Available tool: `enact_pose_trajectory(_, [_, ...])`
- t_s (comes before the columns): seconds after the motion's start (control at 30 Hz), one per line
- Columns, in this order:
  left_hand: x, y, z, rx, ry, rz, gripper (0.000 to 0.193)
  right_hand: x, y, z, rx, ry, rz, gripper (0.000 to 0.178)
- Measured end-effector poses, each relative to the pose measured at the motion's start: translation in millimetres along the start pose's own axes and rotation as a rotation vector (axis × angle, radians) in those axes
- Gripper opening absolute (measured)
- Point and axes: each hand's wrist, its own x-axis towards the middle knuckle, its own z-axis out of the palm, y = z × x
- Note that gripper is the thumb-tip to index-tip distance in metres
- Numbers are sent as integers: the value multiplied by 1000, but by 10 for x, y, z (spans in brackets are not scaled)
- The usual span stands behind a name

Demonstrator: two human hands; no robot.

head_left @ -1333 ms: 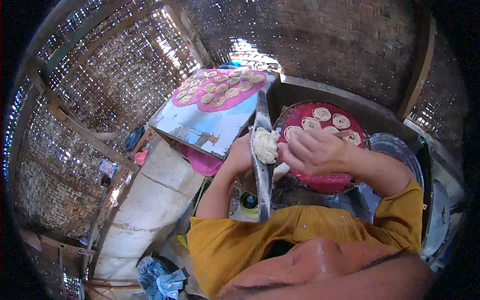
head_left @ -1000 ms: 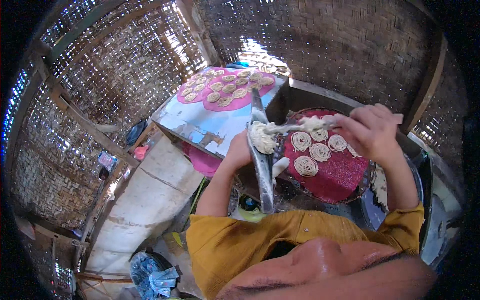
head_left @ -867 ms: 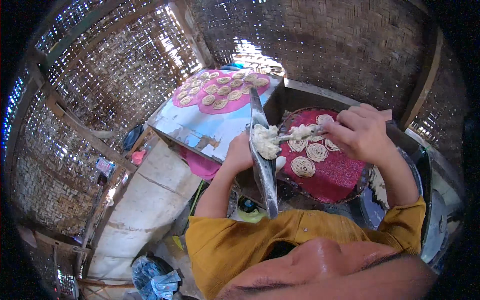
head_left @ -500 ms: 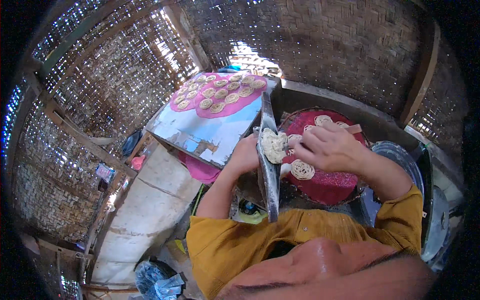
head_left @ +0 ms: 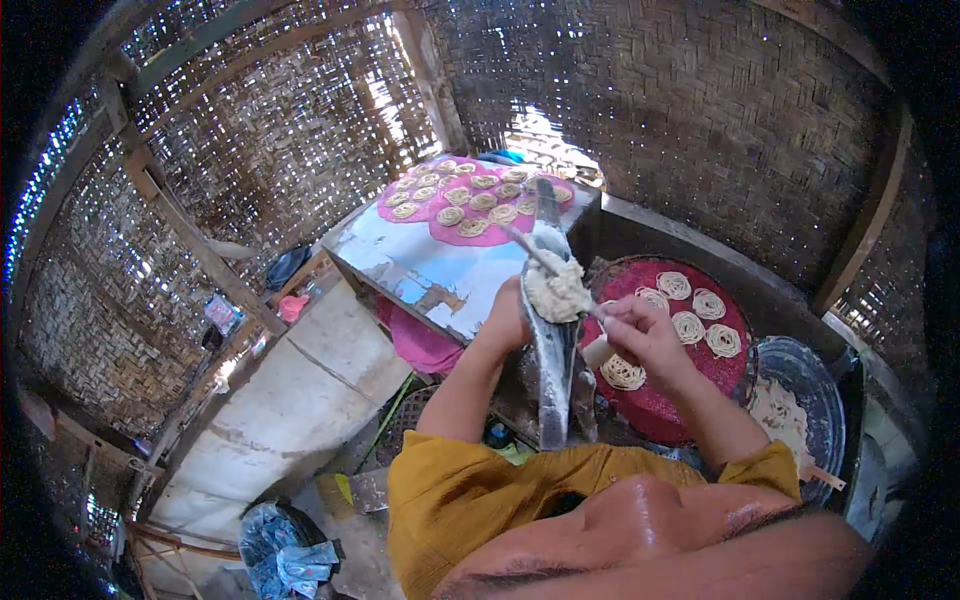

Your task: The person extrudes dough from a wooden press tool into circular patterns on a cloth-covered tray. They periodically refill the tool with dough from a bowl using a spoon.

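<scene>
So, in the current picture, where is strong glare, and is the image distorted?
In the head view, daylight glares white through a gap in the woven wall; in the head view, edges bow toward the rim, while the dough coils look readable.

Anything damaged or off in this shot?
Yes, two spots. The box's top has ragged white-and-blue covering, with a brown patch exposed near the front edge: looks worn or peeled. Behind it, the woven wall shows a bright, ragged gap, likely a hole.
</scene>
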Motion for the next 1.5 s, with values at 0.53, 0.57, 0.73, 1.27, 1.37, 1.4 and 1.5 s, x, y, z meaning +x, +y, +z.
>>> enact_pose_trajectory(0.53, [15,-271,-67,-978,206,-205,29,-74,-165,-89,-1238,406,-1044,19])
enact_pose_trajectory(0.57, [8,-360,-80,-1027,227,-290,31,-95,-156,-77,-1248,383,-1081,20])
enact_pose_trajectory(0.73, [-67,-221,-237,-1066,213,-405,34,-232,-192,-171,-839,3,-655,19])
enact_pose_trajectory(1.27, [65,-521,-111,-1036,124,-373,28,-156,-187,-234,-841,130,-629,20])
enact_pose_trajectory(1.37, [167,-427,17,69,-44,226,30,131,-214,-270,-998,460,-709,19])
enact_pose_trajectory(1.4, [140,-178,17,436,64,448,35,194,-178,-288,-1050,499,-759,19])
enact_pose_trajectory(1.5, [138,-308,22,232,3,260,25,151,-118,-271,-1214,369,-879,18])
